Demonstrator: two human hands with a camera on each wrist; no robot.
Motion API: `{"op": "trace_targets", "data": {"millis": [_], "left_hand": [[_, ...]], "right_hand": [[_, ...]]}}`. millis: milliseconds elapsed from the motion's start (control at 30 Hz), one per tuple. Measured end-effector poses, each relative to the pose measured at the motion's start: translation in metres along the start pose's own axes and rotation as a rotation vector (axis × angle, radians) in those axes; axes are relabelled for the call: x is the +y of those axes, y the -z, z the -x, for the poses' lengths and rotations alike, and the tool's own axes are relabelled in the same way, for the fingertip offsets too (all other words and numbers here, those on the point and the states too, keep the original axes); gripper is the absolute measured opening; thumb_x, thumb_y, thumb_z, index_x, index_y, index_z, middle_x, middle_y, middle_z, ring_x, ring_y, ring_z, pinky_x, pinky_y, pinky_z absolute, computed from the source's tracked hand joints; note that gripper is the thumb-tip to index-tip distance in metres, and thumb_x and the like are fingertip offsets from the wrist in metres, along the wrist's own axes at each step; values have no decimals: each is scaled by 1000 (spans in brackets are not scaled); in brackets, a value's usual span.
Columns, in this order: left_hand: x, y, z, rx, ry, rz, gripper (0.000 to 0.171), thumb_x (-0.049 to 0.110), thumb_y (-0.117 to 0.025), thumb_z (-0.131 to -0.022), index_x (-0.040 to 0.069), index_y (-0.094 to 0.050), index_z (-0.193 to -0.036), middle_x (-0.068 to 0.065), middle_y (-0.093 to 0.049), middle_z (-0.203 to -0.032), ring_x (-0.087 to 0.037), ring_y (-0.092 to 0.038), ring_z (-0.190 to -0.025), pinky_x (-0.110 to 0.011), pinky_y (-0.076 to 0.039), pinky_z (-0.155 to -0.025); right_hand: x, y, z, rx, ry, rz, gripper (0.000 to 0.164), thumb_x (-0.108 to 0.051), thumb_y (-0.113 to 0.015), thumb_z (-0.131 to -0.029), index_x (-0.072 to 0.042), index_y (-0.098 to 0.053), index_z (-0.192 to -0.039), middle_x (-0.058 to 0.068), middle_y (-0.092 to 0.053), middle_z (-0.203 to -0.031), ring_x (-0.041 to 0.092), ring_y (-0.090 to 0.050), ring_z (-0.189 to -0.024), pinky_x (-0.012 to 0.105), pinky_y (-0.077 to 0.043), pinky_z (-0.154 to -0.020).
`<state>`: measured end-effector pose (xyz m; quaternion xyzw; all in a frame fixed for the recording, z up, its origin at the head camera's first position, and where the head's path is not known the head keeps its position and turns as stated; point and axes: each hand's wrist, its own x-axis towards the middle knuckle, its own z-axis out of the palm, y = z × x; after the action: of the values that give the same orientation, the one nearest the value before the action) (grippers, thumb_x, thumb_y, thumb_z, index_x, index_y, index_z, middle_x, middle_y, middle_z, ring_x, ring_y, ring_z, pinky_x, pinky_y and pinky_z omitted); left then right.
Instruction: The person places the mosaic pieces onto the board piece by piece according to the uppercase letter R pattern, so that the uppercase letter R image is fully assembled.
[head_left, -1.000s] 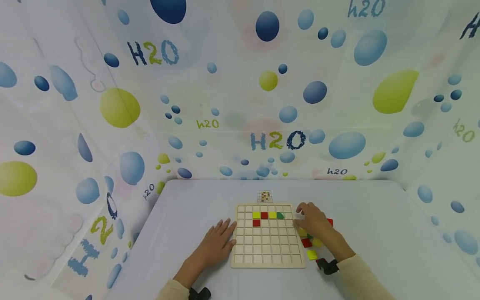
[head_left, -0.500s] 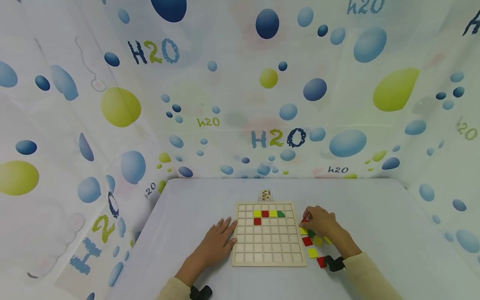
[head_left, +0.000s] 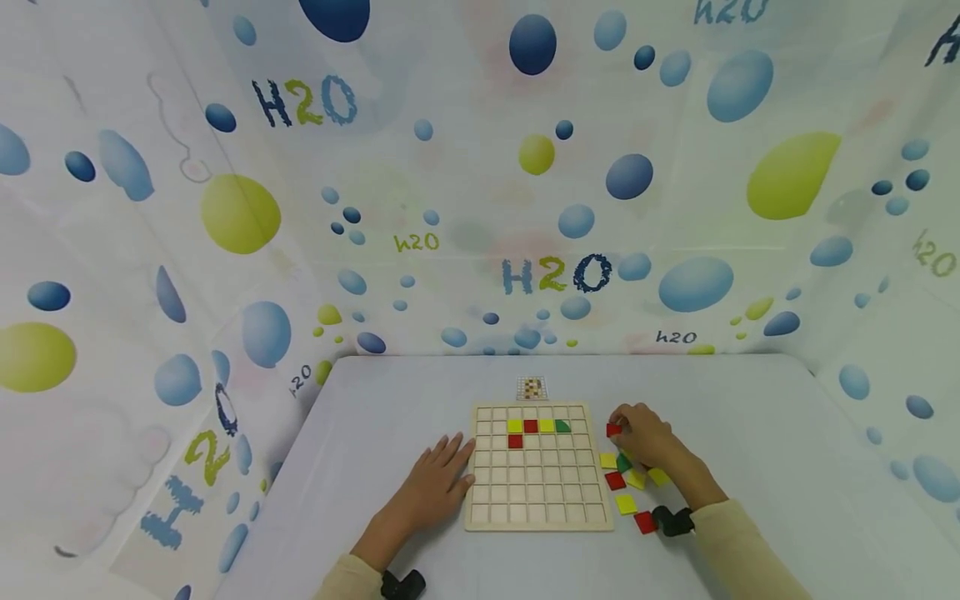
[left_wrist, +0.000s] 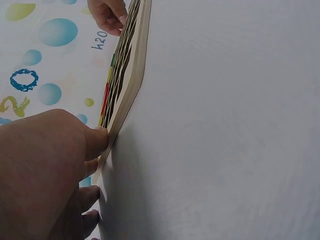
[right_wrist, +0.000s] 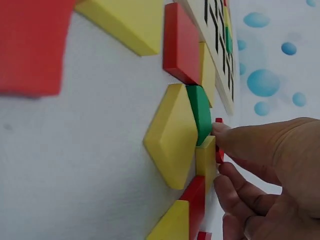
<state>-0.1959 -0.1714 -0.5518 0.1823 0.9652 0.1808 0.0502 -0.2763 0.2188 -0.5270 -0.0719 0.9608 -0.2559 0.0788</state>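
Observation:
A wooden grid board (head_left: 555, 487) lies on the table; its upper cells hold a row of yellow, red and green tiles, with one more red tile (head_left: 515, 442) below. My left hand (head_left: 435, 483) rests flat at the board's left edge, fingers extended and touching the rim; the left wrist view has its thumb against the wooden side. Right of the board, my right hand (head_left: 647, 435) pinches a red tile (head_left: 613, 430) between thumb and fingers. In the right wrist view that red tile (right_wrist: 219, 152) is mostly covered by the thumb.
Several loose tiles are scattered right of the board, among them a yellow tile (head_left: 626, 504), a green tile (head_left: 624, 463) and a red tile (head_left: 645, 522). A small printed pattern card (head_left: 532, 388) lies beyond the board. A patterned curtain (head_left: 465, 167) surrounds the table.
My right hand has moved right from the board's edge to the loose tiles, taken hold of a red tile and drawn it slightly away from me. The left hand stays put.

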Motion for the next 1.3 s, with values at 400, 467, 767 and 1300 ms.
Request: {"op": "trace_targets", "data": {"millis": [400, 467, 767, 1300], "left_hand": [[3, 3, 2, 6, -1, 8, 61, 38, -47, -112, 13, -35, -166, -17, -30, -172, -43, -24, -160, -67, -23, -125], [2, 2, 1, 3, 4, 1, 61, 38, -46, -112, 13, -35, -166, -17, -30, -172, -43, -24, -160, -66, -23, -126], [3, 2, 0, 3, 13, 3, 61, 39, -47, -112, 15, -34, -167, -15, -29, -173, -42, -23, -160, -66, -22, -126], [4, 1, 2, 13, 12, 8, 61, 38, -49, -111, 13, -36, -166, -17, -31, -172, -42, -24, -160, -67, -23, -126]], "right_hand": [[6, -16, -5, 49, 18, -3, 27, -13, -75, -99, -3, -66, -123, 12, -60, -106, 24, -55, -93, 47, -56, -89], [5, -16, -5, 61, 18, -3, 27, -15, -75, -99, -4, -66, -122, 12, -61, -107, 25, -55, -94, 50, -54, -89], [-14, -25, -12, 59, 61, -94, 28, -21, -74, -99, -8, -67, -123, 13, -62, -118, 29, -58, -106, 57, -50, -95], [-54, -41, -1, 38, 181, -77, 20, -12, -77, -96, -11, -69, -115, 3, -65, -108, 22, -59, -101, 54, -47, -97]]}}
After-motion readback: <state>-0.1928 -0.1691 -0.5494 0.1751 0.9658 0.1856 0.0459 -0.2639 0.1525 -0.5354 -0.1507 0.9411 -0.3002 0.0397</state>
